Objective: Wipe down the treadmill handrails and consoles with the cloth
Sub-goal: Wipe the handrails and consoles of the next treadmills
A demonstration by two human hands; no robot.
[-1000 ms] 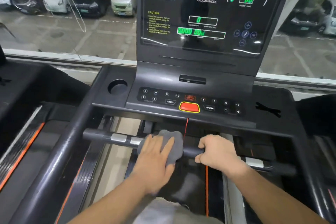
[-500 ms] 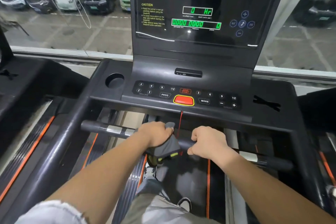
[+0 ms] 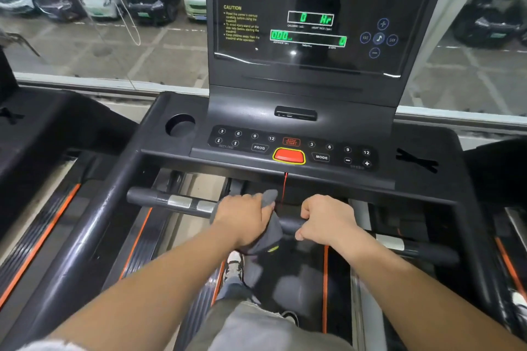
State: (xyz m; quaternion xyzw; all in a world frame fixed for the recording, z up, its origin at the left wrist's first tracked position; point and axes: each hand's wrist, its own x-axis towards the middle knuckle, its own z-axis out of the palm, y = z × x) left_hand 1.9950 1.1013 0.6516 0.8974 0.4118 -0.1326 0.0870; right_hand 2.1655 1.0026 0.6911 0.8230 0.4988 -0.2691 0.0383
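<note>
A black front handrail point(image 3: 159, 199) with silver sensor plates runs across below the treadmill console point(image 3: 293, 148). My left hand point(image 3: 245, 218) grips a grey cloth point(image 3: 269, 199) wrapped around the bar near its middle; the cloth's lower end hangs under the bar. My right hand point(image 3: 325, 218) grips the bare bar just right of the cloth. The lit display panel point(image 3: 308, 14) stands upright behind the button strip.
A red safety cord point(image 3: 284, 185) hangs from the red stop key point(image 3: 289, 156) between my hands. A round cup holder point(image 3: 180, 124) sits left of the buttons. Long black side rails point(image 3: 85, 236) flank the belt. Neighbouring treadmills stand on both sides; a window is ahead.
My left hand went from lying flat on the cloth to curling round the bar with it. The view has shifted closer and slightly down; my right hand keeps its grip.
</note>
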